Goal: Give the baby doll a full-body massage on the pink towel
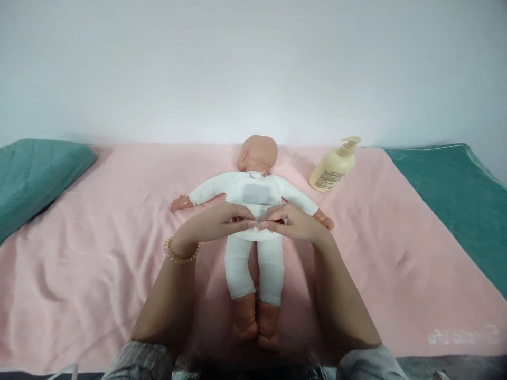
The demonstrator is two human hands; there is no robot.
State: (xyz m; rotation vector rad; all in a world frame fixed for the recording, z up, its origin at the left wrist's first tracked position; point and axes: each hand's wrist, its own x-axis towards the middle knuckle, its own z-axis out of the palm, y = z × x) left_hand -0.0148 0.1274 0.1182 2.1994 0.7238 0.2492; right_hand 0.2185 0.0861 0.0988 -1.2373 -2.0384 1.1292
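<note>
A baby doll (269, 269) with a white cloth body lies face down, its bald head away from me and its arms spread. My left hand (222, 219), with a beaded bracelet at the wrist, rests on the doll's lower back. Its thumb and fingers are pinched together on the white cloth. Mirroring it from the other side, my right hand (295, 221) has its thumb and fingers closed at the same spot. The two thumb tips nearly meet over the middle of the back. How much cloth lies between the fingers is hard to see.
A pale yellow pump bottle (332, 166) stands right of the doll's head. Beneath everything spreads a wrinkled pink cloth (119, 253). Green padded fabric shows at the left (39, 179) and right (451, 195). A plain white wall (253, 68) rises behind.
</note>
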